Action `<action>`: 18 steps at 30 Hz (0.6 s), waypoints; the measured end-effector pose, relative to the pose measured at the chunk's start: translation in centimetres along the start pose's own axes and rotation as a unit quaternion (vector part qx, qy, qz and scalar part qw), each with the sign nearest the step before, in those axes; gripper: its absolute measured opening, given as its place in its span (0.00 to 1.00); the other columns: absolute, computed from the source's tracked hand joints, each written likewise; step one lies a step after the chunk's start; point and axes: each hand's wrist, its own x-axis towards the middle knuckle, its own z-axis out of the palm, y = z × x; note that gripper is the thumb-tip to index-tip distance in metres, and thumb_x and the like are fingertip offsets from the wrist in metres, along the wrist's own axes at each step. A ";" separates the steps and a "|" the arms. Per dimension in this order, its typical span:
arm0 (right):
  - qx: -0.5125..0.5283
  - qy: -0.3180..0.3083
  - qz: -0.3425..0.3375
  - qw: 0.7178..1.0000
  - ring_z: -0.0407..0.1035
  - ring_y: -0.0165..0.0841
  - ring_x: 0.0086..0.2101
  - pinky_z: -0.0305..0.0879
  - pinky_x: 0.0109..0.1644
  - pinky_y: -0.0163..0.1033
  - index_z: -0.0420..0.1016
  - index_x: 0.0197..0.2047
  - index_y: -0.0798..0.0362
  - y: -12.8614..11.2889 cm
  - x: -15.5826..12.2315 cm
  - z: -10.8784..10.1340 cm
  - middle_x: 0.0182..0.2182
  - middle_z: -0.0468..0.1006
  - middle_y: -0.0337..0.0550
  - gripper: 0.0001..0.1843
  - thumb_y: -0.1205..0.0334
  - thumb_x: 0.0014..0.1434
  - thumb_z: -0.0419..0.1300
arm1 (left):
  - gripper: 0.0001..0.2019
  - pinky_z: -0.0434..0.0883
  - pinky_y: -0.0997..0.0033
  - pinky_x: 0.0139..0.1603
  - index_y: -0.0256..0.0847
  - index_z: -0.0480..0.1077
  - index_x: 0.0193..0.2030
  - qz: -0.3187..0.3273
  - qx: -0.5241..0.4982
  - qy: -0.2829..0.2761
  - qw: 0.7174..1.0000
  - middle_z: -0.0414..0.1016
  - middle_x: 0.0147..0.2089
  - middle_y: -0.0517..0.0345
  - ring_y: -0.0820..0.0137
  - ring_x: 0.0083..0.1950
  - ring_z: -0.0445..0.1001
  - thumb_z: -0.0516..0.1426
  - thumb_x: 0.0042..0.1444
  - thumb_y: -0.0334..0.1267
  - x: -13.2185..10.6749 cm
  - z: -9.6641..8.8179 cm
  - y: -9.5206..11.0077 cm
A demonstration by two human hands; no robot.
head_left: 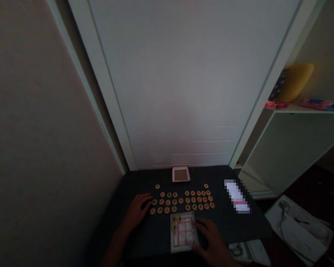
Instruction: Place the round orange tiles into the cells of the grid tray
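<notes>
Round xiangqi pieces [180, 200] with red or dark characters lie in rows on a dark table. My left hand [140, 207] reaches in from the left, its fingers stretched out at a piece [154, 202] at the row's left end. Whether the fingertips touch that piece, I cannot tell. In front of the rows sits a shallow white box [186, 237] with a red-lined grid inside. Three pieces [174, 219] lie in its upper left corner. At the box's right edge, my right hand [210, 239] rests with thumb and fingers apart, touching the rim.
A small box or lid [180, 174] with a brown inside stands at the back of the dark table [144, 237], near a white door panel [178, 81]. A pixelated bright object [237, 196] lies at the right. Beyond are a shelf unit [295, 144] and a white item with a cable [300, 224].
</notes>
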 end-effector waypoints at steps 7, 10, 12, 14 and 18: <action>0.002 0.000 -0.019 1.000 0.59 0.49 0.62 0.56 0.66 0.56 0.64 0.67 0.42 -0.2 0.0 -0.3 0.64 0.67 0.49 0.38 0.42 0.56 0.64 | 0.14 0.69 0.51 0.61 0.50 0.76 0.51 -0.029 -0.027 -0.012 0.999 0.79 0.54 0.55 0.59 0.57 0.74 0.55 0.64 0.49 -0.5 -0.5 0.0; 0.004 0.004 -0.014 1.000 0.60 0.50 0.62 0.56 0.66 0.57 0.65 0.66 0.41 -0.2 0.1 -0.2 0.63 0.68 0.49 0.37 0.41 0.56 0.64 | 0.14 0.69 0.51 0.61 0.50 0.77 0.50 -0.036 -0.040 -0.026 0.998 0.79 0.54 0.55 0.59 0.57 0.74 0.56 0.63 0.49 -0.4 -0.5 0.8; 0.005 0.006 -0.013 1.000 0.60 0.51 0.62 0.56 0.65 0.57 0.65 0.66 0.41 -0.1 0.1 -0.1 0.63 0.68 0.49 0.37 0.41 0.56 0.64 | 0.13 0.69 0.51 0.61 0.50 0.78 0.49 -0.037 -0.044 -0.036 0.998 0.80 0.53 0.56 0.58 0.56 0.75 0.57 0.63 0.50 -0.2 -0.4 1.3; 0.008 0.012 -0.015 1.000 0.60 0.51 0.62 0.56 0.66 0.57 0.65 0.66 0.42 0.0 0.1 0.0 0.63 0.68 0.49 0.37 0.41 0.56 0.64 | 0.13 0.70 0.52 0.60 0.50 0.78 0.47 -0.038 -0.045 -0.039 0.998 0.80 0.52 0.55 0.58 0.55 0.75 0.57 0.62 0.49 0.0 -0.2 1.6; 0.024 0.026 -0.008 0.999 0.60 0.49 0.62 0.57 0.66 0.56 0.64 0.67 0.43 0.3 0.0 0.3 0.64 0.67 0.51 0.36 0.41 0.58 0.63 | 0.11 0.71 0.54 0.59 0.50 0.79 0.45 -0.035 -0.044 -0.047 0.997 0.81 0.50 0.56 0.59 0.54 0.76 0.57 0.62 0.47 0.6 0.2 1.7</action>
